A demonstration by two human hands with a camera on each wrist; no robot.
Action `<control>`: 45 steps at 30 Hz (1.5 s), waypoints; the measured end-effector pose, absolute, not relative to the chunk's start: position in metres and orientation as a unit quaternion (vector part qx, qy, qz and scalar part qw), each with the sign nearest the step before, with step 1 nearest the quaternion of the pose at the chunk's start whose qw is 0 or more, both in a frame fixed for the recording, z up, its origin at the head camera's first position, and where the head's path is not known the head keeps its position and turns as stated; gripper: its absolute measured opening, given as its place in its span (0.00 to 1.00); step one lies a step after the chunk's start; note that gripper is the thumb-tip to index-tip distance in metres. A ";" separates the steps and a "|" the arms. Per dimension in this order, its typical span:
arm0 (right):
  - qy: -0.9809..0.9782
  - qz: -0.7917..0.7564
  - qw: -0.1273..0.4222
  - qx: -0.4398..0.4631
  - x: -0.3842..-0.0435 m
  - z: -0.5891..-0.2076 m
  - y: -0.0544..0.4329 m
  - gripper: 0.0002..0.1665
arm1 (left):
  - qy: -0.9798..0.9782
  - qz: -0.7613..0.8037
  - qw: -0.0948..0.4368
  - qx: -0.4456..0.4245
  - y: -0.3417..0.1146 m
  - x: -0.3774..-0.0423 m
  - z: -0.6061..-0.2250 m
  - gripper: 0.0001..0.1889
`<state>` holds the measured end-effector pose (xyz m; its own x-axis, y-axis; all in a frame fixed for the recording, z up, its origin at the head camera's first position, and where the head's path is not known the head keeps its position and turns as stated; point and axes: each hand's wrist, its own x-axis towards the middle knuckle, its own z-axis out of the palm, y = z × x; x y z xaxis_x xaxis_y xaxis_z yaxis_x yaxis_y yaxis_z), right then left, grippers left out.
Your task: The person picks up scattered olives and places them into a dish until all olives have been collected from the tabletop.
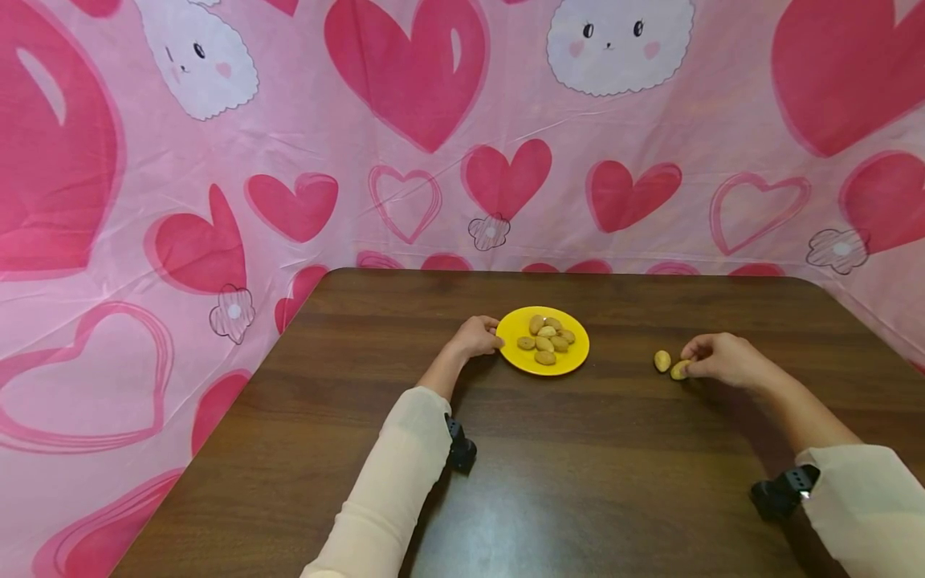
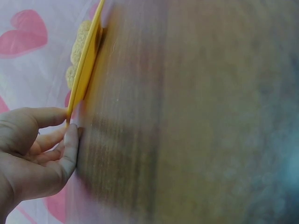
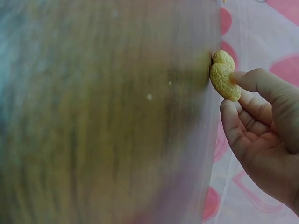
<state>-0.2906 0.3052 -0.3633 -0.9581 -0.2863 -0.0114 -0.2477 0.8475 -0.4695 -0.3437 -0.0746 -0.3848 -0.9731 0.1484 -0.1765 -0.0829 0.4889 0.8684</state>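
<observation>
My left hand (image 1: 477, 336) pinches the left rim of a yellow plate (image 1: 578, 354) between thumb and fingers. Several tan, rough-surfaced oval nuts (image 1: 545, 343) lie grouped on the plate. In the left wrist view the plate (image 2: 87, 70) shows edge-on, close over the table, its rim at the fingertips. Off to the right, my right hand (image 1: 725, 359) pinches one oval nut (image 1: 678, 370) low at the tabletop. A second loose nut (image 1: 662, 361) lies just left of it. The right wrist view shows the pinched nut (image 3: 223, 83) overlapping the other one behind.
Both hands work over a dark brown wooden table (image 1: 564, 466). Its far edge meets a pink cloth (image 1: 448, 201) printed with hearts, which also hangs along the left side. Each wrist carries a small black camera (image 1: 461, 447).
</observation>
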 end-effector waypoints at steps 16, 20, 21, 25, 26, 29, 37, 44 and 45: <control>0.957 -0.240 0.032 -0.158 -0.289 -0.367 0.305 0.11 | 0.854 0.507 0.114 0.018 -0.076 -0.342 -0.386 0.22; 0.956 -0.244 0.020 -0.160 -0.288 -0.368 0.305 0.10 | 0.854 0.507 0.115 0.019 -0.076 -0.342 -0.385 0.22; 0.956 -0.245 0.015 -0.160 -0.288 -0.367 0.305 0.10 | 0.854 0.508 0.115 0.020 -0.076 -0.342 -0.386 0.22; 0.956 -0.246 -0.003 -0.158 -0.287 -0.366 0.305 0.10 | 0.853 0.509 0.115 0.021 -0.076 -0.342 -0.386 0.22; 0.957 -0.245 -0.007 -0.157 -0.287 -0.366 0.305 0.10 | 0.853 0.509 0.115 0.021 -0.076 -0.342 -0.385 0.22; 0.958 -0.244 -0.012 -0.153 -0.288 -0.367 0.304 0.11 | 0.853 0.509 0.113 0.020 -0.075 -0.343 -0.386 0.22; 0.957 -0.251 -0.033 -0.140 -0.287 -0.366 0.302 0.12 | 0.856 0.505 0.109 0.020 -0.076 -0.343 -0.386 0.22; 0.955 -0.258 -0.054 -0.133 -0.287 -0.364 0.297 0.12 | 0.856 0.505 0.108 0.022 -0.075 -0.343 -0.385 0.22; 0.955 -0.260 -0.057 -0.132 -0.287 -0.364 0.296 0.12 | 0.856 0.506 0.108 0.021 -0.075 -0.343 -0.385 0.22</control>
